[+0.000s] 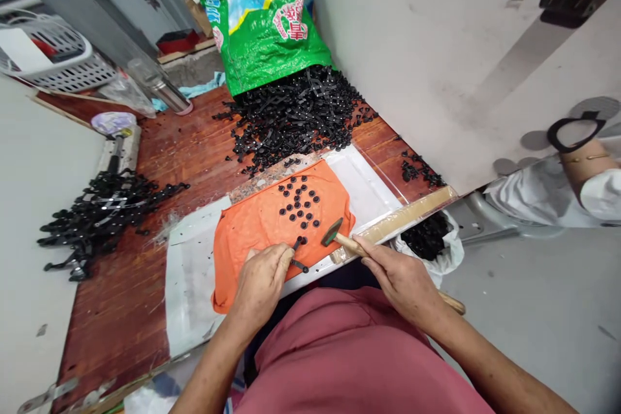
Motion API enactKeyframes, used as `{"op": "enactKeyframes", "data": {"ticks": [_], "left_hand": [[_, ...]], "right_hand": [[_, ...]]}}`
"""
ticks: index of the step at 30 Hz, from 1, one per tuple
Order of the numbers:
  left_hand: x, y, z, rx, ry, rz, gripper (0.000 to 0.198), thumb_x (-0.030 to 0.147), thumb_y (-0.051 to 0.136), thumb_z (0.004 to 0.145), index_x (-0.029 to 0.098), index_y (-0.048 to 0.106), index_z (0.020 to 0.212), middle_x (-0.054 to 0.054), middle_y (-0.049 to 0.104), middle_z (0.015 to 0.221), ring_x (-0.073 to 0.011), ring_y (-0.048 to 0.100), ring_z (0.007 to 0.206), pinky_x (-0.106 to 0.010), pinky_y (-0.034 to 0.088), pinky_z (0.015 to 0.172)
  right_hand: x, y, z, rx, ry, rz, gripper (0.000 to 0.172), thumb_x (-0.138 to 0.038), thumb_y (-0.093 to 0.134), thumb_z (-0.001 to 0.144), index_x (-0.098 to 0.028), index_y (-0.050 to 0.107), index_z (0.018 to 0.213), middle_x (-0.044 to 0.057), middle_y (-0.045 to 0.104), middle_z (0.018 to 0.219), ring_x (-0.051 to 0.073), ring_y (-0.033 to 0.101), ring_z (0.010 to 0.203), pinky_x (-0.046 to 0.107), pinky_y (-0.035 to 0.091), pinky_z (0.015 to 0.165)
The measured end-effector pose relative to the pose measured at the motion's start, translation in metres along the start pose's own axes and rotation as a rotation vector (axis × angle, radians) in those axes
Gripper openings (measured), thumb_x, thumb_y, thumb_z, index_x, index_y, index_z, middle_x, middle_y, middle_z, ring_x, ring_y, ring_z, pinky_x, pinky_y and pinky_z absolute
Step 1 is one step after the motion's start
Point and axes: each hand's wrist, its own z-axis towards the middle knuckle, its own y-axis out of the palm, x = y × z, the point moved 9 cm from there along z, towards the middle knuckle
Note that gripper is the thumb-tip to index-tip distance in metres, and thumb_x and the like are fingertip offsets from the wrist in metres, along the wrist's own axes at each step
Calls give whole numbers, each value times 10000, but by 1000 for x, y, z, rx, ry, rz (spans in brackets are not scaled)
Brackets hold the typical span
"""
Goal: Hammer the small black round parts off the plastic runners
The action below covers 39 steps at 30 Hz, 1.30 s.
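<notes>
My right hand (pixel 400 275) is closed around the wooden handle of a small hammer (pixel 334 233). Its greenish head is just above the right part of an orange cloth (pixel 262 233). On the cloth's lower edge my left hand (pixel 264 278) pinches a black plastic piece (pixel 299 265), whose thin arms end in round knobs and stick out past the fingers. Just beyond, several small round black parts (pixel 297 204) stand in loose rows on the cloth. How much of the plastic piece lies inside my left fist is hidden.
A green bag (pixel 272 32) spills a heap of black plastic parts (pixel 295 119) at the back. Branching black pieces (pixel 101 213) lie in a pile at left. A metal-capped bottle (pixel 169 94) stands behind. A white sack (pixel 451 249) of black bits is below right; another person's forearm (pixel 585 158) shows beyond.
</notes>
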Motion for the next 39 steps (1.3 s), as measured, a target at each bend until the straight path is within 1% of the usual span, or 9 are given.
{"op": "enactKeyframes", "data": {"ticks": [7, 12, 19, 23, 26, 30, 32, 35, 39], "left_hand": [[4, 0, 1, -2, 16, 79, 419, 410, 311, 1030, 216, 468, 693, -12, 632, 698, -181, 530, 646, -326, 302, 742], [6, -1, 1, -8, 41, 127, 424, 401, 302, 1033, 217, 486, 698, -19, 665, 721, -186, 552, 662, -326, 306, 746], [9, -1, 5, -46, 46, 206, 428, 375, 330, 1028, 217, 518, 677, -23, 696, 702, -186, 572, 654, -316, 319, 726], [8, -2, 9, -82, 32, 214, 412, 373, 340, 1028, 218, 521, 692, -18, 709, 723, -189, 596, 671, -308, 325, 725], [6, -2, 10, -103, 16, 203, 418, 384, 317, 1033, 219, 516, 703, -23, 717, 744, -194, 608, 686, -312, 329, 738], [5, -4, 10, -108, -3, 188, 415, 385, 326, 1027, 220, 530, 706, -31, 730, 762, -201, 620, 700, -315, 332, 745], [6, -5, 10, -96, 1, 181, 412, 384, 340, 1022, 221, 543, 704, -33, 733, 763, -198, 619, 693, -311, 334, 738], [7, -5, 10, -77, 13, 167, 412, 384, 352, 1019, 224, 564, 704, -34, 735, 756, -197, 623, 689, -305, 343, 732], [7, -3, 11, -76, 18, 157, 413, 381, 357, 1023, 227, 583, 714, -32, 752, 786, -204, 642, 719, -308, 356, 752]], "right_hand": [[0, -4, 2, 8, -7, 15, 440, -288, 459, 1053, -308, 522, 1488, 46, 728, 1284, 222, 756, 1012, 316, 610, 818], [0, -2, 3, -8, 6, 21, 417, -304, 448, 1056, -286, 561, 1457, 50, 730, 1279, 230, 759, 985, 343, 606, 850], [-2, -4, 4, -25, -7, -6, 419, -307, 439, 1066, -299, 535, 1473, 44, 729, 1283, 217, 757, 990, 327, 596, 850], [-15, -17, 11, 2, -89, -42, 421, -308, 427, 1076, -261, 514, 1485, 73, 736, 1258, 210, 746, 1006, 318, 576, 867], [-33, -28, 18, 43, -170, -79, 424, -293, 418, 1078, -248, 503, 1491, 82, 752, 1188, 194, 737, 971, 289, 553, 831], [-57, -34, 29, 89, -260, -131, 459, -240, 404, 1068, -254, 464, 1524, 56, 750, 978, 166, 706, 840, 255, 505, 740], [-67, -29, 34, 54, -294, -201, 452, -227, 425, 1050, -242, 505, 1494, 39, 721, 869, 161, 673, 734, 249, 469, 645], [-72, -23, 38, 4, -315, -273, 449, -204, 439, 1028, -240, 541, 1465, 32, 697, 827, 161, 640, 673, 255, 433, 586], [-69, -27, 37, 66, -300, -263, 497, -199, 404, 1044, -248, 457, 1535, 40, 692, 849, 163, 641, 718, 253, 441, 644]]}}
